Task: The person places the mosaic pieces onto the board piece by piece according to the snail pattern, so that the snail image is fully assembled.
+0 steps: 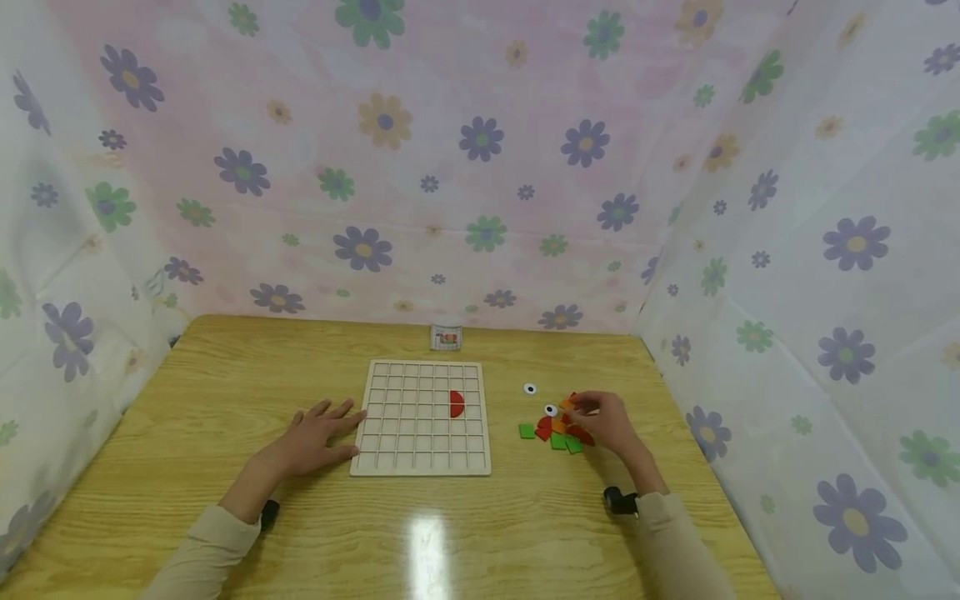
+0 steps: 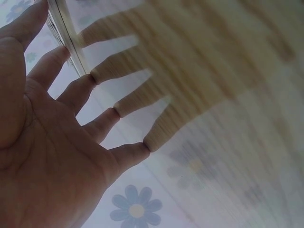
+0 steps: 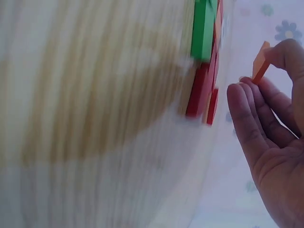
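A wooden grid board (image 1: 405,460) lies on the table, with a red half-round shape (image 1: 457,404) on its right part. My left hand (image 1: 311,437) rests with spread, straight fingers at the board's left edge. Between thumb and fingers my right hand (image 1: 609,422) pinches an orange tile (image 3: 260,61), held over a loose heap right of the board. In that heap lie green tiles (image 1: 558,443), red pieces (image 1: 543,429) and orange ones, partly hidden by the hand. Two round eye pieces (image 1: 530,389) lie beside the heap's far side.
A small printed picture card (image 1: 446,337) lies at the table's (image 1: 300,533) back edge, behind the board. Flower-patterned cloth (image 1: 420,183) encloses the table at the back and sides. Each wrist carries a black camera mount (image 1: 619,501).
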Demonstrator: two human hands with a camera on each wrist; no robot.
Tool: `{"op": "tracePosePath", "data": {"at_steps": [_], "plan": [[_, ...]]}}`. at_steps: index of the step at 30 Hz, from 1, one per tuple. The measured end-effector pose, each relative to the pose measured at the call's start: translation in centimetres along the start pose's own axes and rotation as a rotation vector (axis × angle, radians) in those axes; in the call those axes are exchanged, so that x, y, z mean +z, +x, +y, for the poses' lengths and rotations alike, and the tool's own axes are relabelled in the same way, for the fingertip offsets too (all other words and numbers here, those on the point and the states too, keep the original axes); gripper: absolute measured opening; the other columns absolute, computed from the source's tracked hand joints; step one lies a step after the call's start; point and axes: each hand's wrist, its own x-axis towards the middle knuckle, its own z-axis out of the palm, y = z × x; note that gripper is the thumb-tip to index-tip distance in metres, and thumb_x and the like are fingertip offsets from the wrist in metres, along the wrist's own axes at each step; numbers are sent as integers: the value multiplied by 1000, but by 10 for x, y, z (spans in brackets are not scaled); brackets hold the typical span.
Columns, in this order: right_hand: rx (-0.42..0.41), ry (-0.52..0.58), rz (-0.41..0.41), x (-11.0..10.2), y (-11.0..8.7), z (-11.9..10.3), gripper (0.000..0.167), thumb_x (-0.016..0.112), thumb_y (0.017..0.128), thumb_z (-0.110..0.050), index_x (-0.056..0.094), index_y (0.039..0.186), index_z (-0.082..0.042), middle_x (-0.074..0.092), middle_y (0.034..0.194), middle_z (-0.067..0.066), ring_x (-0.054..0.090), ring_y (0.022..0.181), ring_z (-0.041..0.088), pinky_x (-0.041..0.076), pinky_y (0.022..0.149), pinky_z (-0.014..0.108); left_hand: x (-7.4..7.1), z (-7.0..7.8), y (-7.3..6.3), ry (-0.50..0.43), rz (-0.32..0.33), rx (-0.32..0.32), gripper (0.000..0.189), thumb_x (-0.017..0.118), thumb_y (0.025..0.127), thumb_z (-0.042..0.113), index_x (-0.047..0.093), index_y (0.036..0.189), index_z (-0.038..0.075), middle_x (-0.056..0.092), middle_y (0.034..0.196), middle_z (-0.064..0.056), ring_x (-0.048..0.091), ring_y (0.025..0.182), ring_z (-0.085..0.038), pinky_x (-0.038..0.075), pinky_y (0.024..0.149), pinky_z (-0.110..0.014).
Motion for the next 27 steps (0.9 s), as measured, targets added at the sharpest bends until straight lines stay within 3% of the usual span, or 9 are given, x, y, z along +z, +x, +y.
{"op": "tracePosePath", "data": {"at_steps": [7,13,20,27], "plan": [[-91,80,-185,24,0,-31,16,74,92,-6,72,106,2,71,96,12,67,82,14,57,73,26,0,-2,0,9,4,0,65,65,99,43,48,153,10,36,160,-25,25,143,-61,16,102,-86],[-174,128,-293,56,0,-60,16,72,92,-5,71,107,0,70,99,10,63,84,12,58,74,26,0,-2,1,-2,0,-2,65,65,99,44,49,153,11,36,160,-25,25,144,-61,15,103,-86],[-205,178,-322,86,8,-77,17,72,92,-4,72,108,0,70,103,14,63,86,15,59,76,28,1,0,2,-4,-1,3,64,65,99,42,49,152,9,36,160,-25,25,143,-62,16,102,-86],[-181,157,-307,107,33,-84,18,72,92,-3,72,109,-1,71,106,12,62,86,14,59,79,28,0,0,0,-7,8,1,64,66,98,40,50,151,8,37,159,-27,26,142,-63,16,101,-87]]}}
